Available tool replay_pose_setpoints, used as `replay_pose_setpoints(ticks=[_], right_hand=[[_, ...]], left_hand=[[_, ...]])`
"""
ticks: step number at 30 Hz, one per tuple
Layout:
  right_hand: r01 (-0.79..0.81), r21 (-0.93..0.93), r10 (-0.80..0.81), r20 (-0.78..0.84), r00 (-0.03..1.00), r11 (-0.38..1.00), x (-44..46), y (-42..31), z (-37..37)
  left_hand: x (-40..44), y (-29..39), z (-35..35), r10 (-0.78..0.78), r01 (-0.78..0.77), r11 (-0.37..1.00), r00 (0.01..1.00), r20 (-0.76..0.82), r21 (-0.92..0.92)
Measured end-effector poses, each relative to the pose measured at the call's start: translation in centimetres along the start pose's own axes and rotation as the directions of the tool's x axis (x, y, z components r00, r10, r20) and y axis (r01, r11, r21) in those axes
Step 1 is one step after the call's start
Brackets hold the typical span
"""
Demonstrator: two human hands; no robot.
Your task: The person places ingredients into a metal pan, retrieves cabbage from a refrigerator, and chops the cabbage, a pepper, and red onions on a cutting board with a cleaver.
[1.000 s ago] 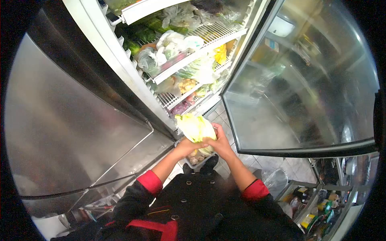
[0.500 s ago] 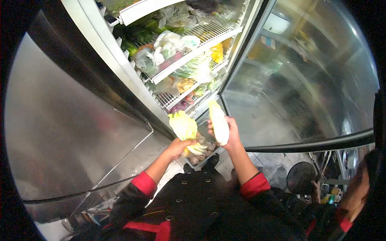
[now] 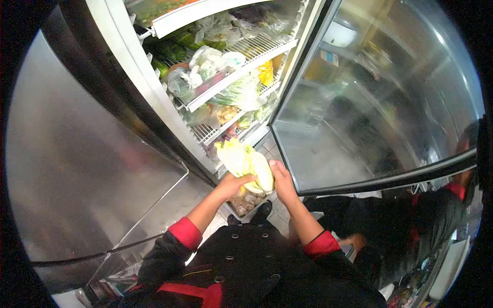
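My left hand [image 3: 232, 186] is wrapped around the base of a pale yellow-green leafy head [image 3: 232, 155], which looks like napa cabbage or a lettuce heart. My right hand [image 3: 282, 178] grips a second, longer leafy head [image 3: 263, 173], whiter and smoother, from its right side. Both heads are side by side and touching in front of me, at the foot of the open fridge. Just beneath them, a plastic container [image 3: 252, 214] of lumpy brownish pieces sits on the tiled floor by my shoes, partly hidden by my hands.
Ahead, wire fridge shelves [image 3: 257, 50] hold bagged vegetables and greens. The glass door [image 3: 354, 138] stands open on the right. A steel cabinet [image 3: 87, 169] rises on the left. Another person in dark clothing [image 3: 380, 220] is close on my right, one hand [image 3: 357, 241] showing.
My right hand has brought its leafy head left and down against the one in my left hand. The other person has come closer at lower right.
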State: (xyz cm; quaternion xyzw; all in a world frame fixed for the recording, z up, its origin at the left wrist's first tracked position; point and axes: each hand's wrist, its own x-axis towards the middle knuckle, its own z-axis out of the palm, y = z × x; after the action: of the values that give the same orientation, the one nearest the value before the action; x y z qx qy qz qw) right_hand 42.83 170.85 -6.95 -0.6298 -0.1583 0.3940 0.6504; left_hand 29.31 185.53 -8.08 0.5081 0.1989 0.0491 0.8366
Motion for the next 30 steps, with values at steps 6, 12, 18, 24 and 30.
replay_pose_setpoints(ticks=[6,12,18,24,30], right_hand=[[0.154,-0.024,-0.154,-0.018,0.988,0.988,-0.4,1.1,0.9],[0.196,-0.056,-0.196,0.016,0.981,0.979,-0.6,1.8,1.9],[0.013,0.559,0.002,-0.025,1.0,0.829,-0.1,1.3,1.1],[-0.43,0.824,-0.184,0.518,0.835,0.369,0.8,0.5,-2.9],[-0.103,0.293,0.08,0.089,0.993,0.951,0.1,2.1,0.2]], left_hand=[[-0.1,-1.0,-0.2,-0.039,0.038,0.999,0.985,-0.169,-0.011],[-0.8,-0.6,1.3,0.015,-0.014,0.999,0.999,-0.041,0.035],[0.0,-2.9,-0.2,-0.01,0.01,1.0,0.995,-0.1,-0.002],[-0.2,-3.8,-1.0,-0.063,0.054,0.941,0.998,-0.014,-0.335],[-0.5,-2.4,0.7,-0.201,0.205,0.976,0.978,0.053,-0.08]])
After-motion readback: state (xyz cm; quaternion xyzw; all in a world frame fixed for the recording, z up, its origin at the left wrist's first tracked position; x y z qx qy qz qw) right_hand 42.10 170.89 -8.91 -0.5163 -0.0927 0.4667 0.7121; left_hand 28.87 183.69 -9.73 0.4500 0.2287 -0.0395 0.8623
